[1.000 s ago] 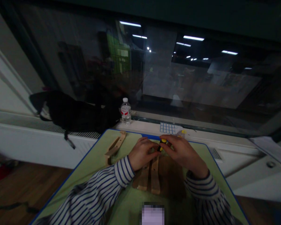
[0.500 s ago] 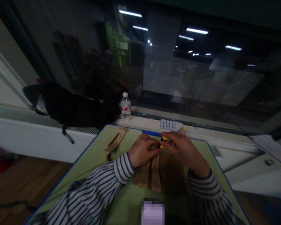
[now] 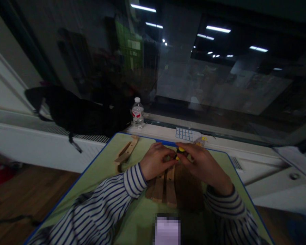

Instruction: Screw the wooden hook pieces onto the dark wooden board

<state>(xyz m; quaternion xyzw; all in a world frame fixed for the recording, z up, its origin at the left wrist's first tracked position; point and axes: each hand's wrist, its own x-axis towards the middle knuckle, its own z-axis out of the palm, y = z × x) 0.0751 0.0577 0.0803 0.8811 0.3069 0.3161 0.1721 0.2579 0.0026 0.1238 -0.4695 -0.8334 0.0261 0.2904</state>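
Pinching a small black-and-yellow item (image 3: 181, 150) between thumb and fingers, the right hand (image 3: 201, 165) in the head view works above the far part of a green, blue-edged worktop (image 3: 140, 217). The left hand (image 3: 156, 161) comes in from the other side, its thumb and bent forefinger closing in at the item's lower end; whether they actually grip it cannot be told. Beneath the hands, two pale wooden pieces (image 3: 158, 191) lie side by side with a narrow gap between them, on a brown board (image 3: 188, 192), their far ends partly hidden by the left hand. Another wooden part (image 3: 129, 151), with small holes, rests near the worktop's far left corner. Beyond the edge, on the white sill, stand a water bottle (image 3: 138, 115) and, farther right, a blue-gridded sheet (image 3: 184, 133) beside a clear bag (image 3: 200, 141) showing some yellow. A black bag (image 3: 84, 114) lies left of the bottle.
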